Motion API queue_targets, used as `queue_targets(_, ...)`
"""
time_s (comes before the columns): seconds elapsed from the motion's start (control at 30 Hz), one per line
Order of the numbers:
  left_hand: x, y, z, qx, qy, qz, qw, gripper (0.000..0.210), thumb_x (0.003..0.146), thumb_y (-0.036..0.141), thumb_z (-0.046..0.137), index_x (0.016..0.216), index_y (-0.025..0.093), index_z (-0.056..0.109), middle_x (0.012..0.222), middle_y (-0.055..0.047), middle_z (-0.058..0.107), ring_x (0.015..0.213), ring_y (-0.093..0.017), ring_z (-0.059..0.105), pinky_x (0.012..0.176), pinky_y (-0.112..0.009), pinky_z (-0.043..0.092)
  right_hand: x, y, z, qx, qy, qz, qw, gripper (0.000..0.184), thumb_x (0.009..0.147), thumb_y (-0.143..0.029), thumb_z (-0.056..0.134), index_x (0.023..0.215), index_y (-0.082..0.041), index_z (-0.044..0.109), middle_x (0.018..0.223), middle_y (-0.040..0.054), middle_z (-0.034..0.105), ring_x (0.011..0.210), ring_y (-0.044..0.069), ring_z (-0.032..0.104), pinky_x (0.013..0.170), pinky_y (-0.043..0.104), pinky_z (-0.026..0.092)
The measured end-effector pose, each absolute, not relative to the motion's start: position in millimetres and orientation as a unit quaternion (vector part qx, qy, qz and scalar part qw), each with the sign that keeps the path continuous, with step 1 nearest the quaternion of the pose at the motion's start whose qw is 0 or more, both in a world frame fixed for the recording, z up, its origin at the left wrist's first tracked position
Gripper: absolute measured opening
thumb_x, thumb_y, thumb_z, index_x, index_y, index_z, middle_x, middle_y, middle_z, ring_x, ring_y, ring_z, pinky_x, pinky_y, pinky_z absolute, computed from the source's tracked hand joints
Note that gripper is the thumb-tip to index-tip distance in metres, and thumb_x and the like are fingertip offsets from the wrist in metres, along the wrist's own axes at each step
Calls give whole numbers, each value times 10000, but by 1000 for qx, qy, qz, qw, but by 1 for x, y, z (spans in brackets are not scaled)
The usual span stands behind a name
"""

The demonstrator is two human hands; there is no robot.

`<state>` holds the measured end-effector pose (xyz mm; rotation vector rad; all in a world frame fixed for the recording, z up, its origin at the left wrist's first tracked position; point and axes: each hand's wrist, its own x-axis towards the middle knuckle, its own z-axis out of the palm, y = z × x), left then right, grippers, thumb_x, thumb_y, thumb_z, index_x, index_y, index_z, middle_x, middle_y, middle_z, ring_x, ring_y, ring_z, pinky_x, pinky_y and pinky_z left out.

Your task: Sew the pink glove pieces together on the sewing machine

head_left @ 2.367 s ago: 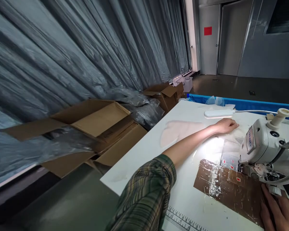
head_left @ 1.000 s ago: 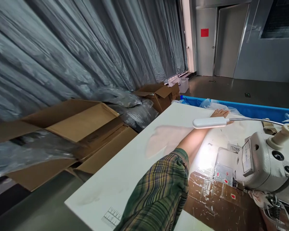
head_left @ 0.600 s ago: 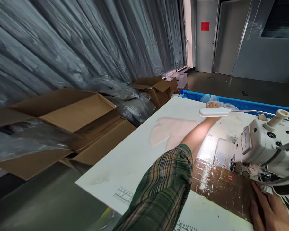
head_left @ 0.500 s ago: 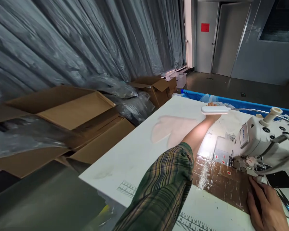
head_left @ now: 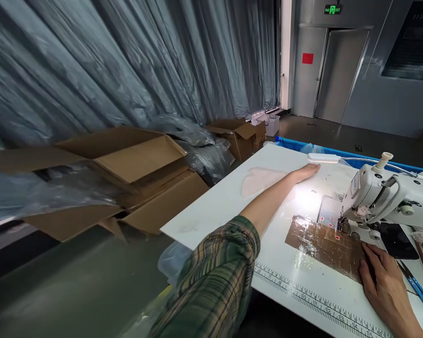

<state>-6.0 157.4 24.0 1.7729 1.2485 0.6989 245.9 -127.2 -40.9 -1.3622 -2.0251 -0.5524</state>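
My left hand (head_left: 307, 172) reaches to the far side of the white sewing table (head_left: 229, 206), fingers stretched out and nothing seen in it. Just above its fingertips is the white lamp head (head_left: 322, 158) on a bendable metal neck. My right hand (head_left: 384, 272) lies palm down at the right end of a brown sheet covered in clear shiny tape (head_left: 320, 241), thumb and fingers apart and touching its edge. That sheet lies flat in front of the white sewing machine (head_left: 373, 192), beside its needle area. A pale pinkish flat shape (head_left: 262, 180) shows left of my forearm.
Blue-handled tweezers or scissors (head_left: 419, 291) and a black phone-like slab (head_left: 398, 240) lie to the right. A printed ruler (head_left: 313, 300) runs along the front edge. Open cardboard boxes (head_left: 141, 157) with plastic wrapping stand left of the table, and a blue-rimmed bin is behind it.
My left hand has come away from behind the lamp head and now lies below it, fingers extended. The view has shifted; my right hand stays at the brown sheet's end.
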Motion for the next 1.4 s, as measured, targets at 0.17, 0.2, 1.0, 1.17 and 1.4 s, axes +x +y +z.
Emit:
queue_targets(0.17, -24, 129, 29, 760, 493, 206, 371, 331, 887, 444, 564, 1021, 160, 669, 1269, -127, 673, 1226, -270, 604, 1042, -348, 480, 247, -127, -45, -512, -772, -207, 314, 424, 1046, -407, 320, 1221, -123, 582, 1057, 186, 656, 948, 294, 640, 745, 432, 566)
queue_targets(0.2, -24, 125, 31, 773, 488, 197, 355, 253, 840, 394, 616, 927, 164, 675, 1233, -117, 681, 1208, -268, 608, 1046, -340, 476, 248, -127, -46, -513, -773, -203, 314, 430, 1045, -413, 319, 1223, -124, 584, 1063, 188, 655, 951, 298, 639, 744, 436, 563)
queue_targets(1.0, -100, 51, 53, 744, 623, 153, 189, 246, 820, 423, 688, 762, 196, 611, 947, -50, 649, 948, -228, 649, 890, -323, 517, 251, -129, -53, -505, -788, -192, 296, 445, 1007, -317, 349, 1341, -74, 515, 1113, 230, 625, 990, 371, 621, 739, 482, 527)
queue_targets(1.17, -108, 39, 33, 720, 636, 180, 212, 212, 803, 368, 697, 726, 198, 598, 1009, -35, 618, 932, -190, 642, 895, -301, 515, 259, -126, -62, -479, -798, -193, 310, 488, 992, -331, 385, 1422, -113, 463, 1139, 200, 611, 994, 354, 622, 814, 492, 524)
queue_targets(1.4, -113, 35, 31, 726, 609, 207, 243, 222, 874, 298, 585, 680, 201, 538, 1021, -32, 597, 976, -180, 625, 946, -311, 495, 274, -124, -79, -465, -810, -122, 335, 499, 940, -363, 492, 1393, -157, 514, 1167, 187, 631, 990, 351, 629, 877, 529, 518)
